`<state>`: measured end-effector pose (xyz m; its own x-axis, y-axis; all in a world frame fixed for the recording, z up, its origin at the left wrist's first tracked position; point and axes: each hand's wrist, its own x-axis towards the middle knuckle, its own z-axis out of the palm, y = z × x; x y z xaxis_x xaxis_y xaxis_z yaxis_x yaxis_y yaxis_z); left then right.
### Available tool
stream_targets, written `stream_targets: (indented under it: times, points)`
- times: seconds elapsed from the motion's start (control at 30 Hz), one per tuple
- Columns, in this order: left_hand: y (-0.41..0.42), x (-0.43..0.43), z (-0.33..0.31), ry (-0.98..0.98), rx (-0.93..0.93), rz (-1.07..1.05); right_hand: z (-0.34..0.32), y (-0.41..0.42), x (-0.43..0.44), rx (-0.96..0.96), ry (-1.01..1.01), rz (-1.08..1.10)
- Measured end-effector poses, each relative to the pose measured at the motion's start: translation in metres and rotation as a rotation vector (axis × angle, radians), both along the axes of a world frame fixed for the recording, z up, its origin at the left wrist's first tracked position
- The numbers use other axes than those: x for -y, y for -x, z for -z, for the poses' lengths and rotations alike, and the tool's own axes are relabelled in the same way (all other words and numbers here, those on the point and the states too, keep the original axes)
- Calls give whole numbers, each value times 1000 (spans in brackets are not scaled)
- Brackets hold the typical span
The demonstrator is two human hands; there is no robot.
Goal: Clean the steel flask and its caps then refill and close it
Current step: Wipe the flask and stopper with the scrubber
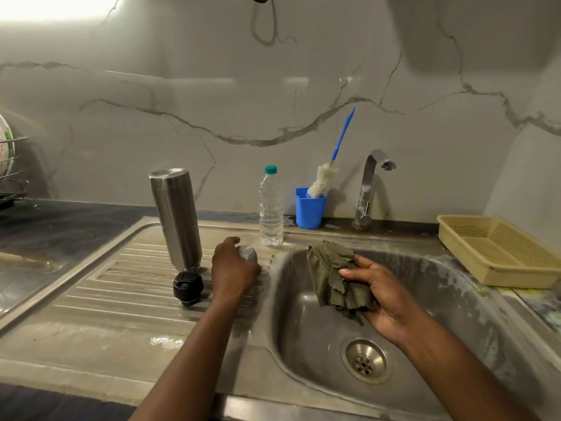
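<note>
Marble-look wall behind, and a steel sink unit with a ribbed drainboard (pixel 121 299) on the left and the basin (pixel 425 299) on the right, seen through my head cam feed. The steel flask (pixel 176 220) stands on the drainboard, narrow end down as far as I can tell, just to the left of the left hand (pixel 233 268). The black inner cap (pixel 187 285) lies right at the flask's foot, between it and that hand, close but not touching the hand. The left hand's fingers are curled around the steel outer cap (pixel 249 254), which sits on the drainboard near the basin's edge. The right hand (pixel 379 287) is over the basin, gripping a bunched olive cloth (pixel 331 275), well apart from the flask. Behind, along the back ledge: a clear water bottle (pixel 271 211) with a green top, a blue cup (pixel 309 211) holding a bottle brush (pixel 323 180), then the tap (pixel 368 189). A beige plastic tray (pixel 513 278) sits far right and a dish rack (pixel 9 165) far left.
</note>
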<state>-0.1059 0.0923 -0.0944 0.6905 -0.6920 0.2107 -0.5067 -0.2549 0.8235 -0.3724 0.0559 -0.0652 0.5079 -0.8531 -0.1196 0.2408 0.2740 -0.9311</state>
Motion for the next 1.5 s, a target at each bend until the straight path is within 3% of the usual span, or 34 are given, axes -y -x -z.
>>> stream_targets:
  times: [0.17,0.33,0.5,0.77,0.9,1.1,1.27,1.5]
  points:
    - [25,-1,-12,189,190,56,-4,-1,-1,18,56,28]
    - [65,-1,-21,345,12,255,-17,3,2,84,120,128]
    - [96,-9,-30,322,-146,467,-32,21,19,111,131,233]
    - [115,-12,-25,236,-138,569,-67,84,67,77,178,455]
    - [117,-12,-21,228,-144,597,-91,124,97,-132,253,642]
    - [119,-9,-19,224,-163,605,-93,175,143,-725,401,835]
    - [116,-6,-16,198,-158,602,-70,191,156,-1091,448,783]
    - [116,-6,-16,189,-168,624,-47,191,172,-1316,305,577]
